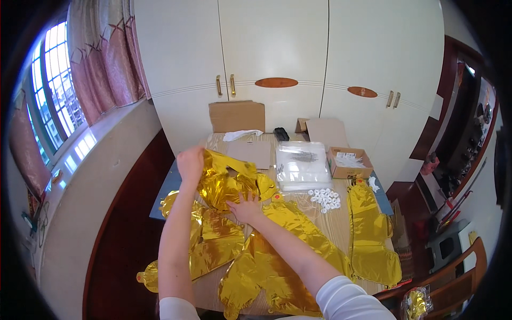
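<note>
My left hand (191, 164) is closed on the upper left edge of a crumpled gold foil balloon (221, 184) and holds that side raised. My right hand (246, 208) lies with its fingers spread at the lower right of the same foil. Under and around my forearms more flat gold foil balloons cover the near part of the table: one on the left (213, 237), and a large one (282, 261) in the middle. A further flat gold foil balloon (370, 234) lies along the right side.
Past my hands are a stack of clear plastic bags (302, 173), a heap of small white rings (325, 200) and a small cardboard box (350, 172) with white pieces inside. Cardboard sheets (237, 117) lean at the back by a white cabinet (274, 42). A wooden chair (469, 266) stands right.
</note>
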The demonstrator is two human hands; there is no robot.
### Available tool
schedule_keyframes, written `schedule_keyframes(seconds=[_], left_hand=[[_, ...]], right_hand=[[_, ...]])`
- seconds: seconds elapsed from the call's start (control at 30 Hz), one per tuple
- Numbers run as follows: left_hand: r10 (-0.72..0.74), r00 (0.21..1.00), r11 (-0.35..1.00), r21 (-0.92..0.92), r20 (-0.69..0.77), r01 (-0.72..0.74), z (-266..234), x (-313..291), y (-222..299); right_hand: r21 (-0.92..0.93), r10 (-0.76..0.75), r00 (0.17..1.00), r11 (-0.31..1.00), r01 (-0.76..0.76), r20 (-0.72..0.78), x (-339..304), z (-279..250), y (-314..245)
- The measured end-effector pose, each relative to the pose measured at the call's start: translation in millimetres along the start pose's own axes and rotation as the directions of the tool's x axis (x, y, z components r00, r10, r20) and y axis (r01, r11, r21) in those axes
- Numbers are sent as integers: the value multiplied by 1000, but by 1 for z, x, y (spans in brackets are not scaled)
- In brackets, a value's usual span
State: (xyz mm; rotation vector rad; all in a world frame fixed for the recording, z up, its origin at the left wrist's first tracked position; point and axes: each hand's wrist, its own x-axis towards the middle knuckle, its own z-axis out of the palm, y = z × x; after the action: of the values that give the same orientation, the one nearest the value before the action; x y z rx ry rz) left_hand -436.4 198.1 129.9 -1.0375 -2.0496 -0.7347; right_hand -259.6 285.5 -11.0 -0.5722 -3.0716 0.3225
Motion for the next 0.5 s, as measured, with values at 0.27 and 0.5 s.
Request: schedule_keyframes(seconds=[0.27,0.5], left_hand=[[43,984,976,219,-172,-4,-42,69,-21],[-244,896,965,-6,-372,261,-106,144,-132]], right_hand=[[-72,7,1000,997,-6,16,-1,-1,4],[-13,3,1000,1000,-3,6,-4,-5,-8]])
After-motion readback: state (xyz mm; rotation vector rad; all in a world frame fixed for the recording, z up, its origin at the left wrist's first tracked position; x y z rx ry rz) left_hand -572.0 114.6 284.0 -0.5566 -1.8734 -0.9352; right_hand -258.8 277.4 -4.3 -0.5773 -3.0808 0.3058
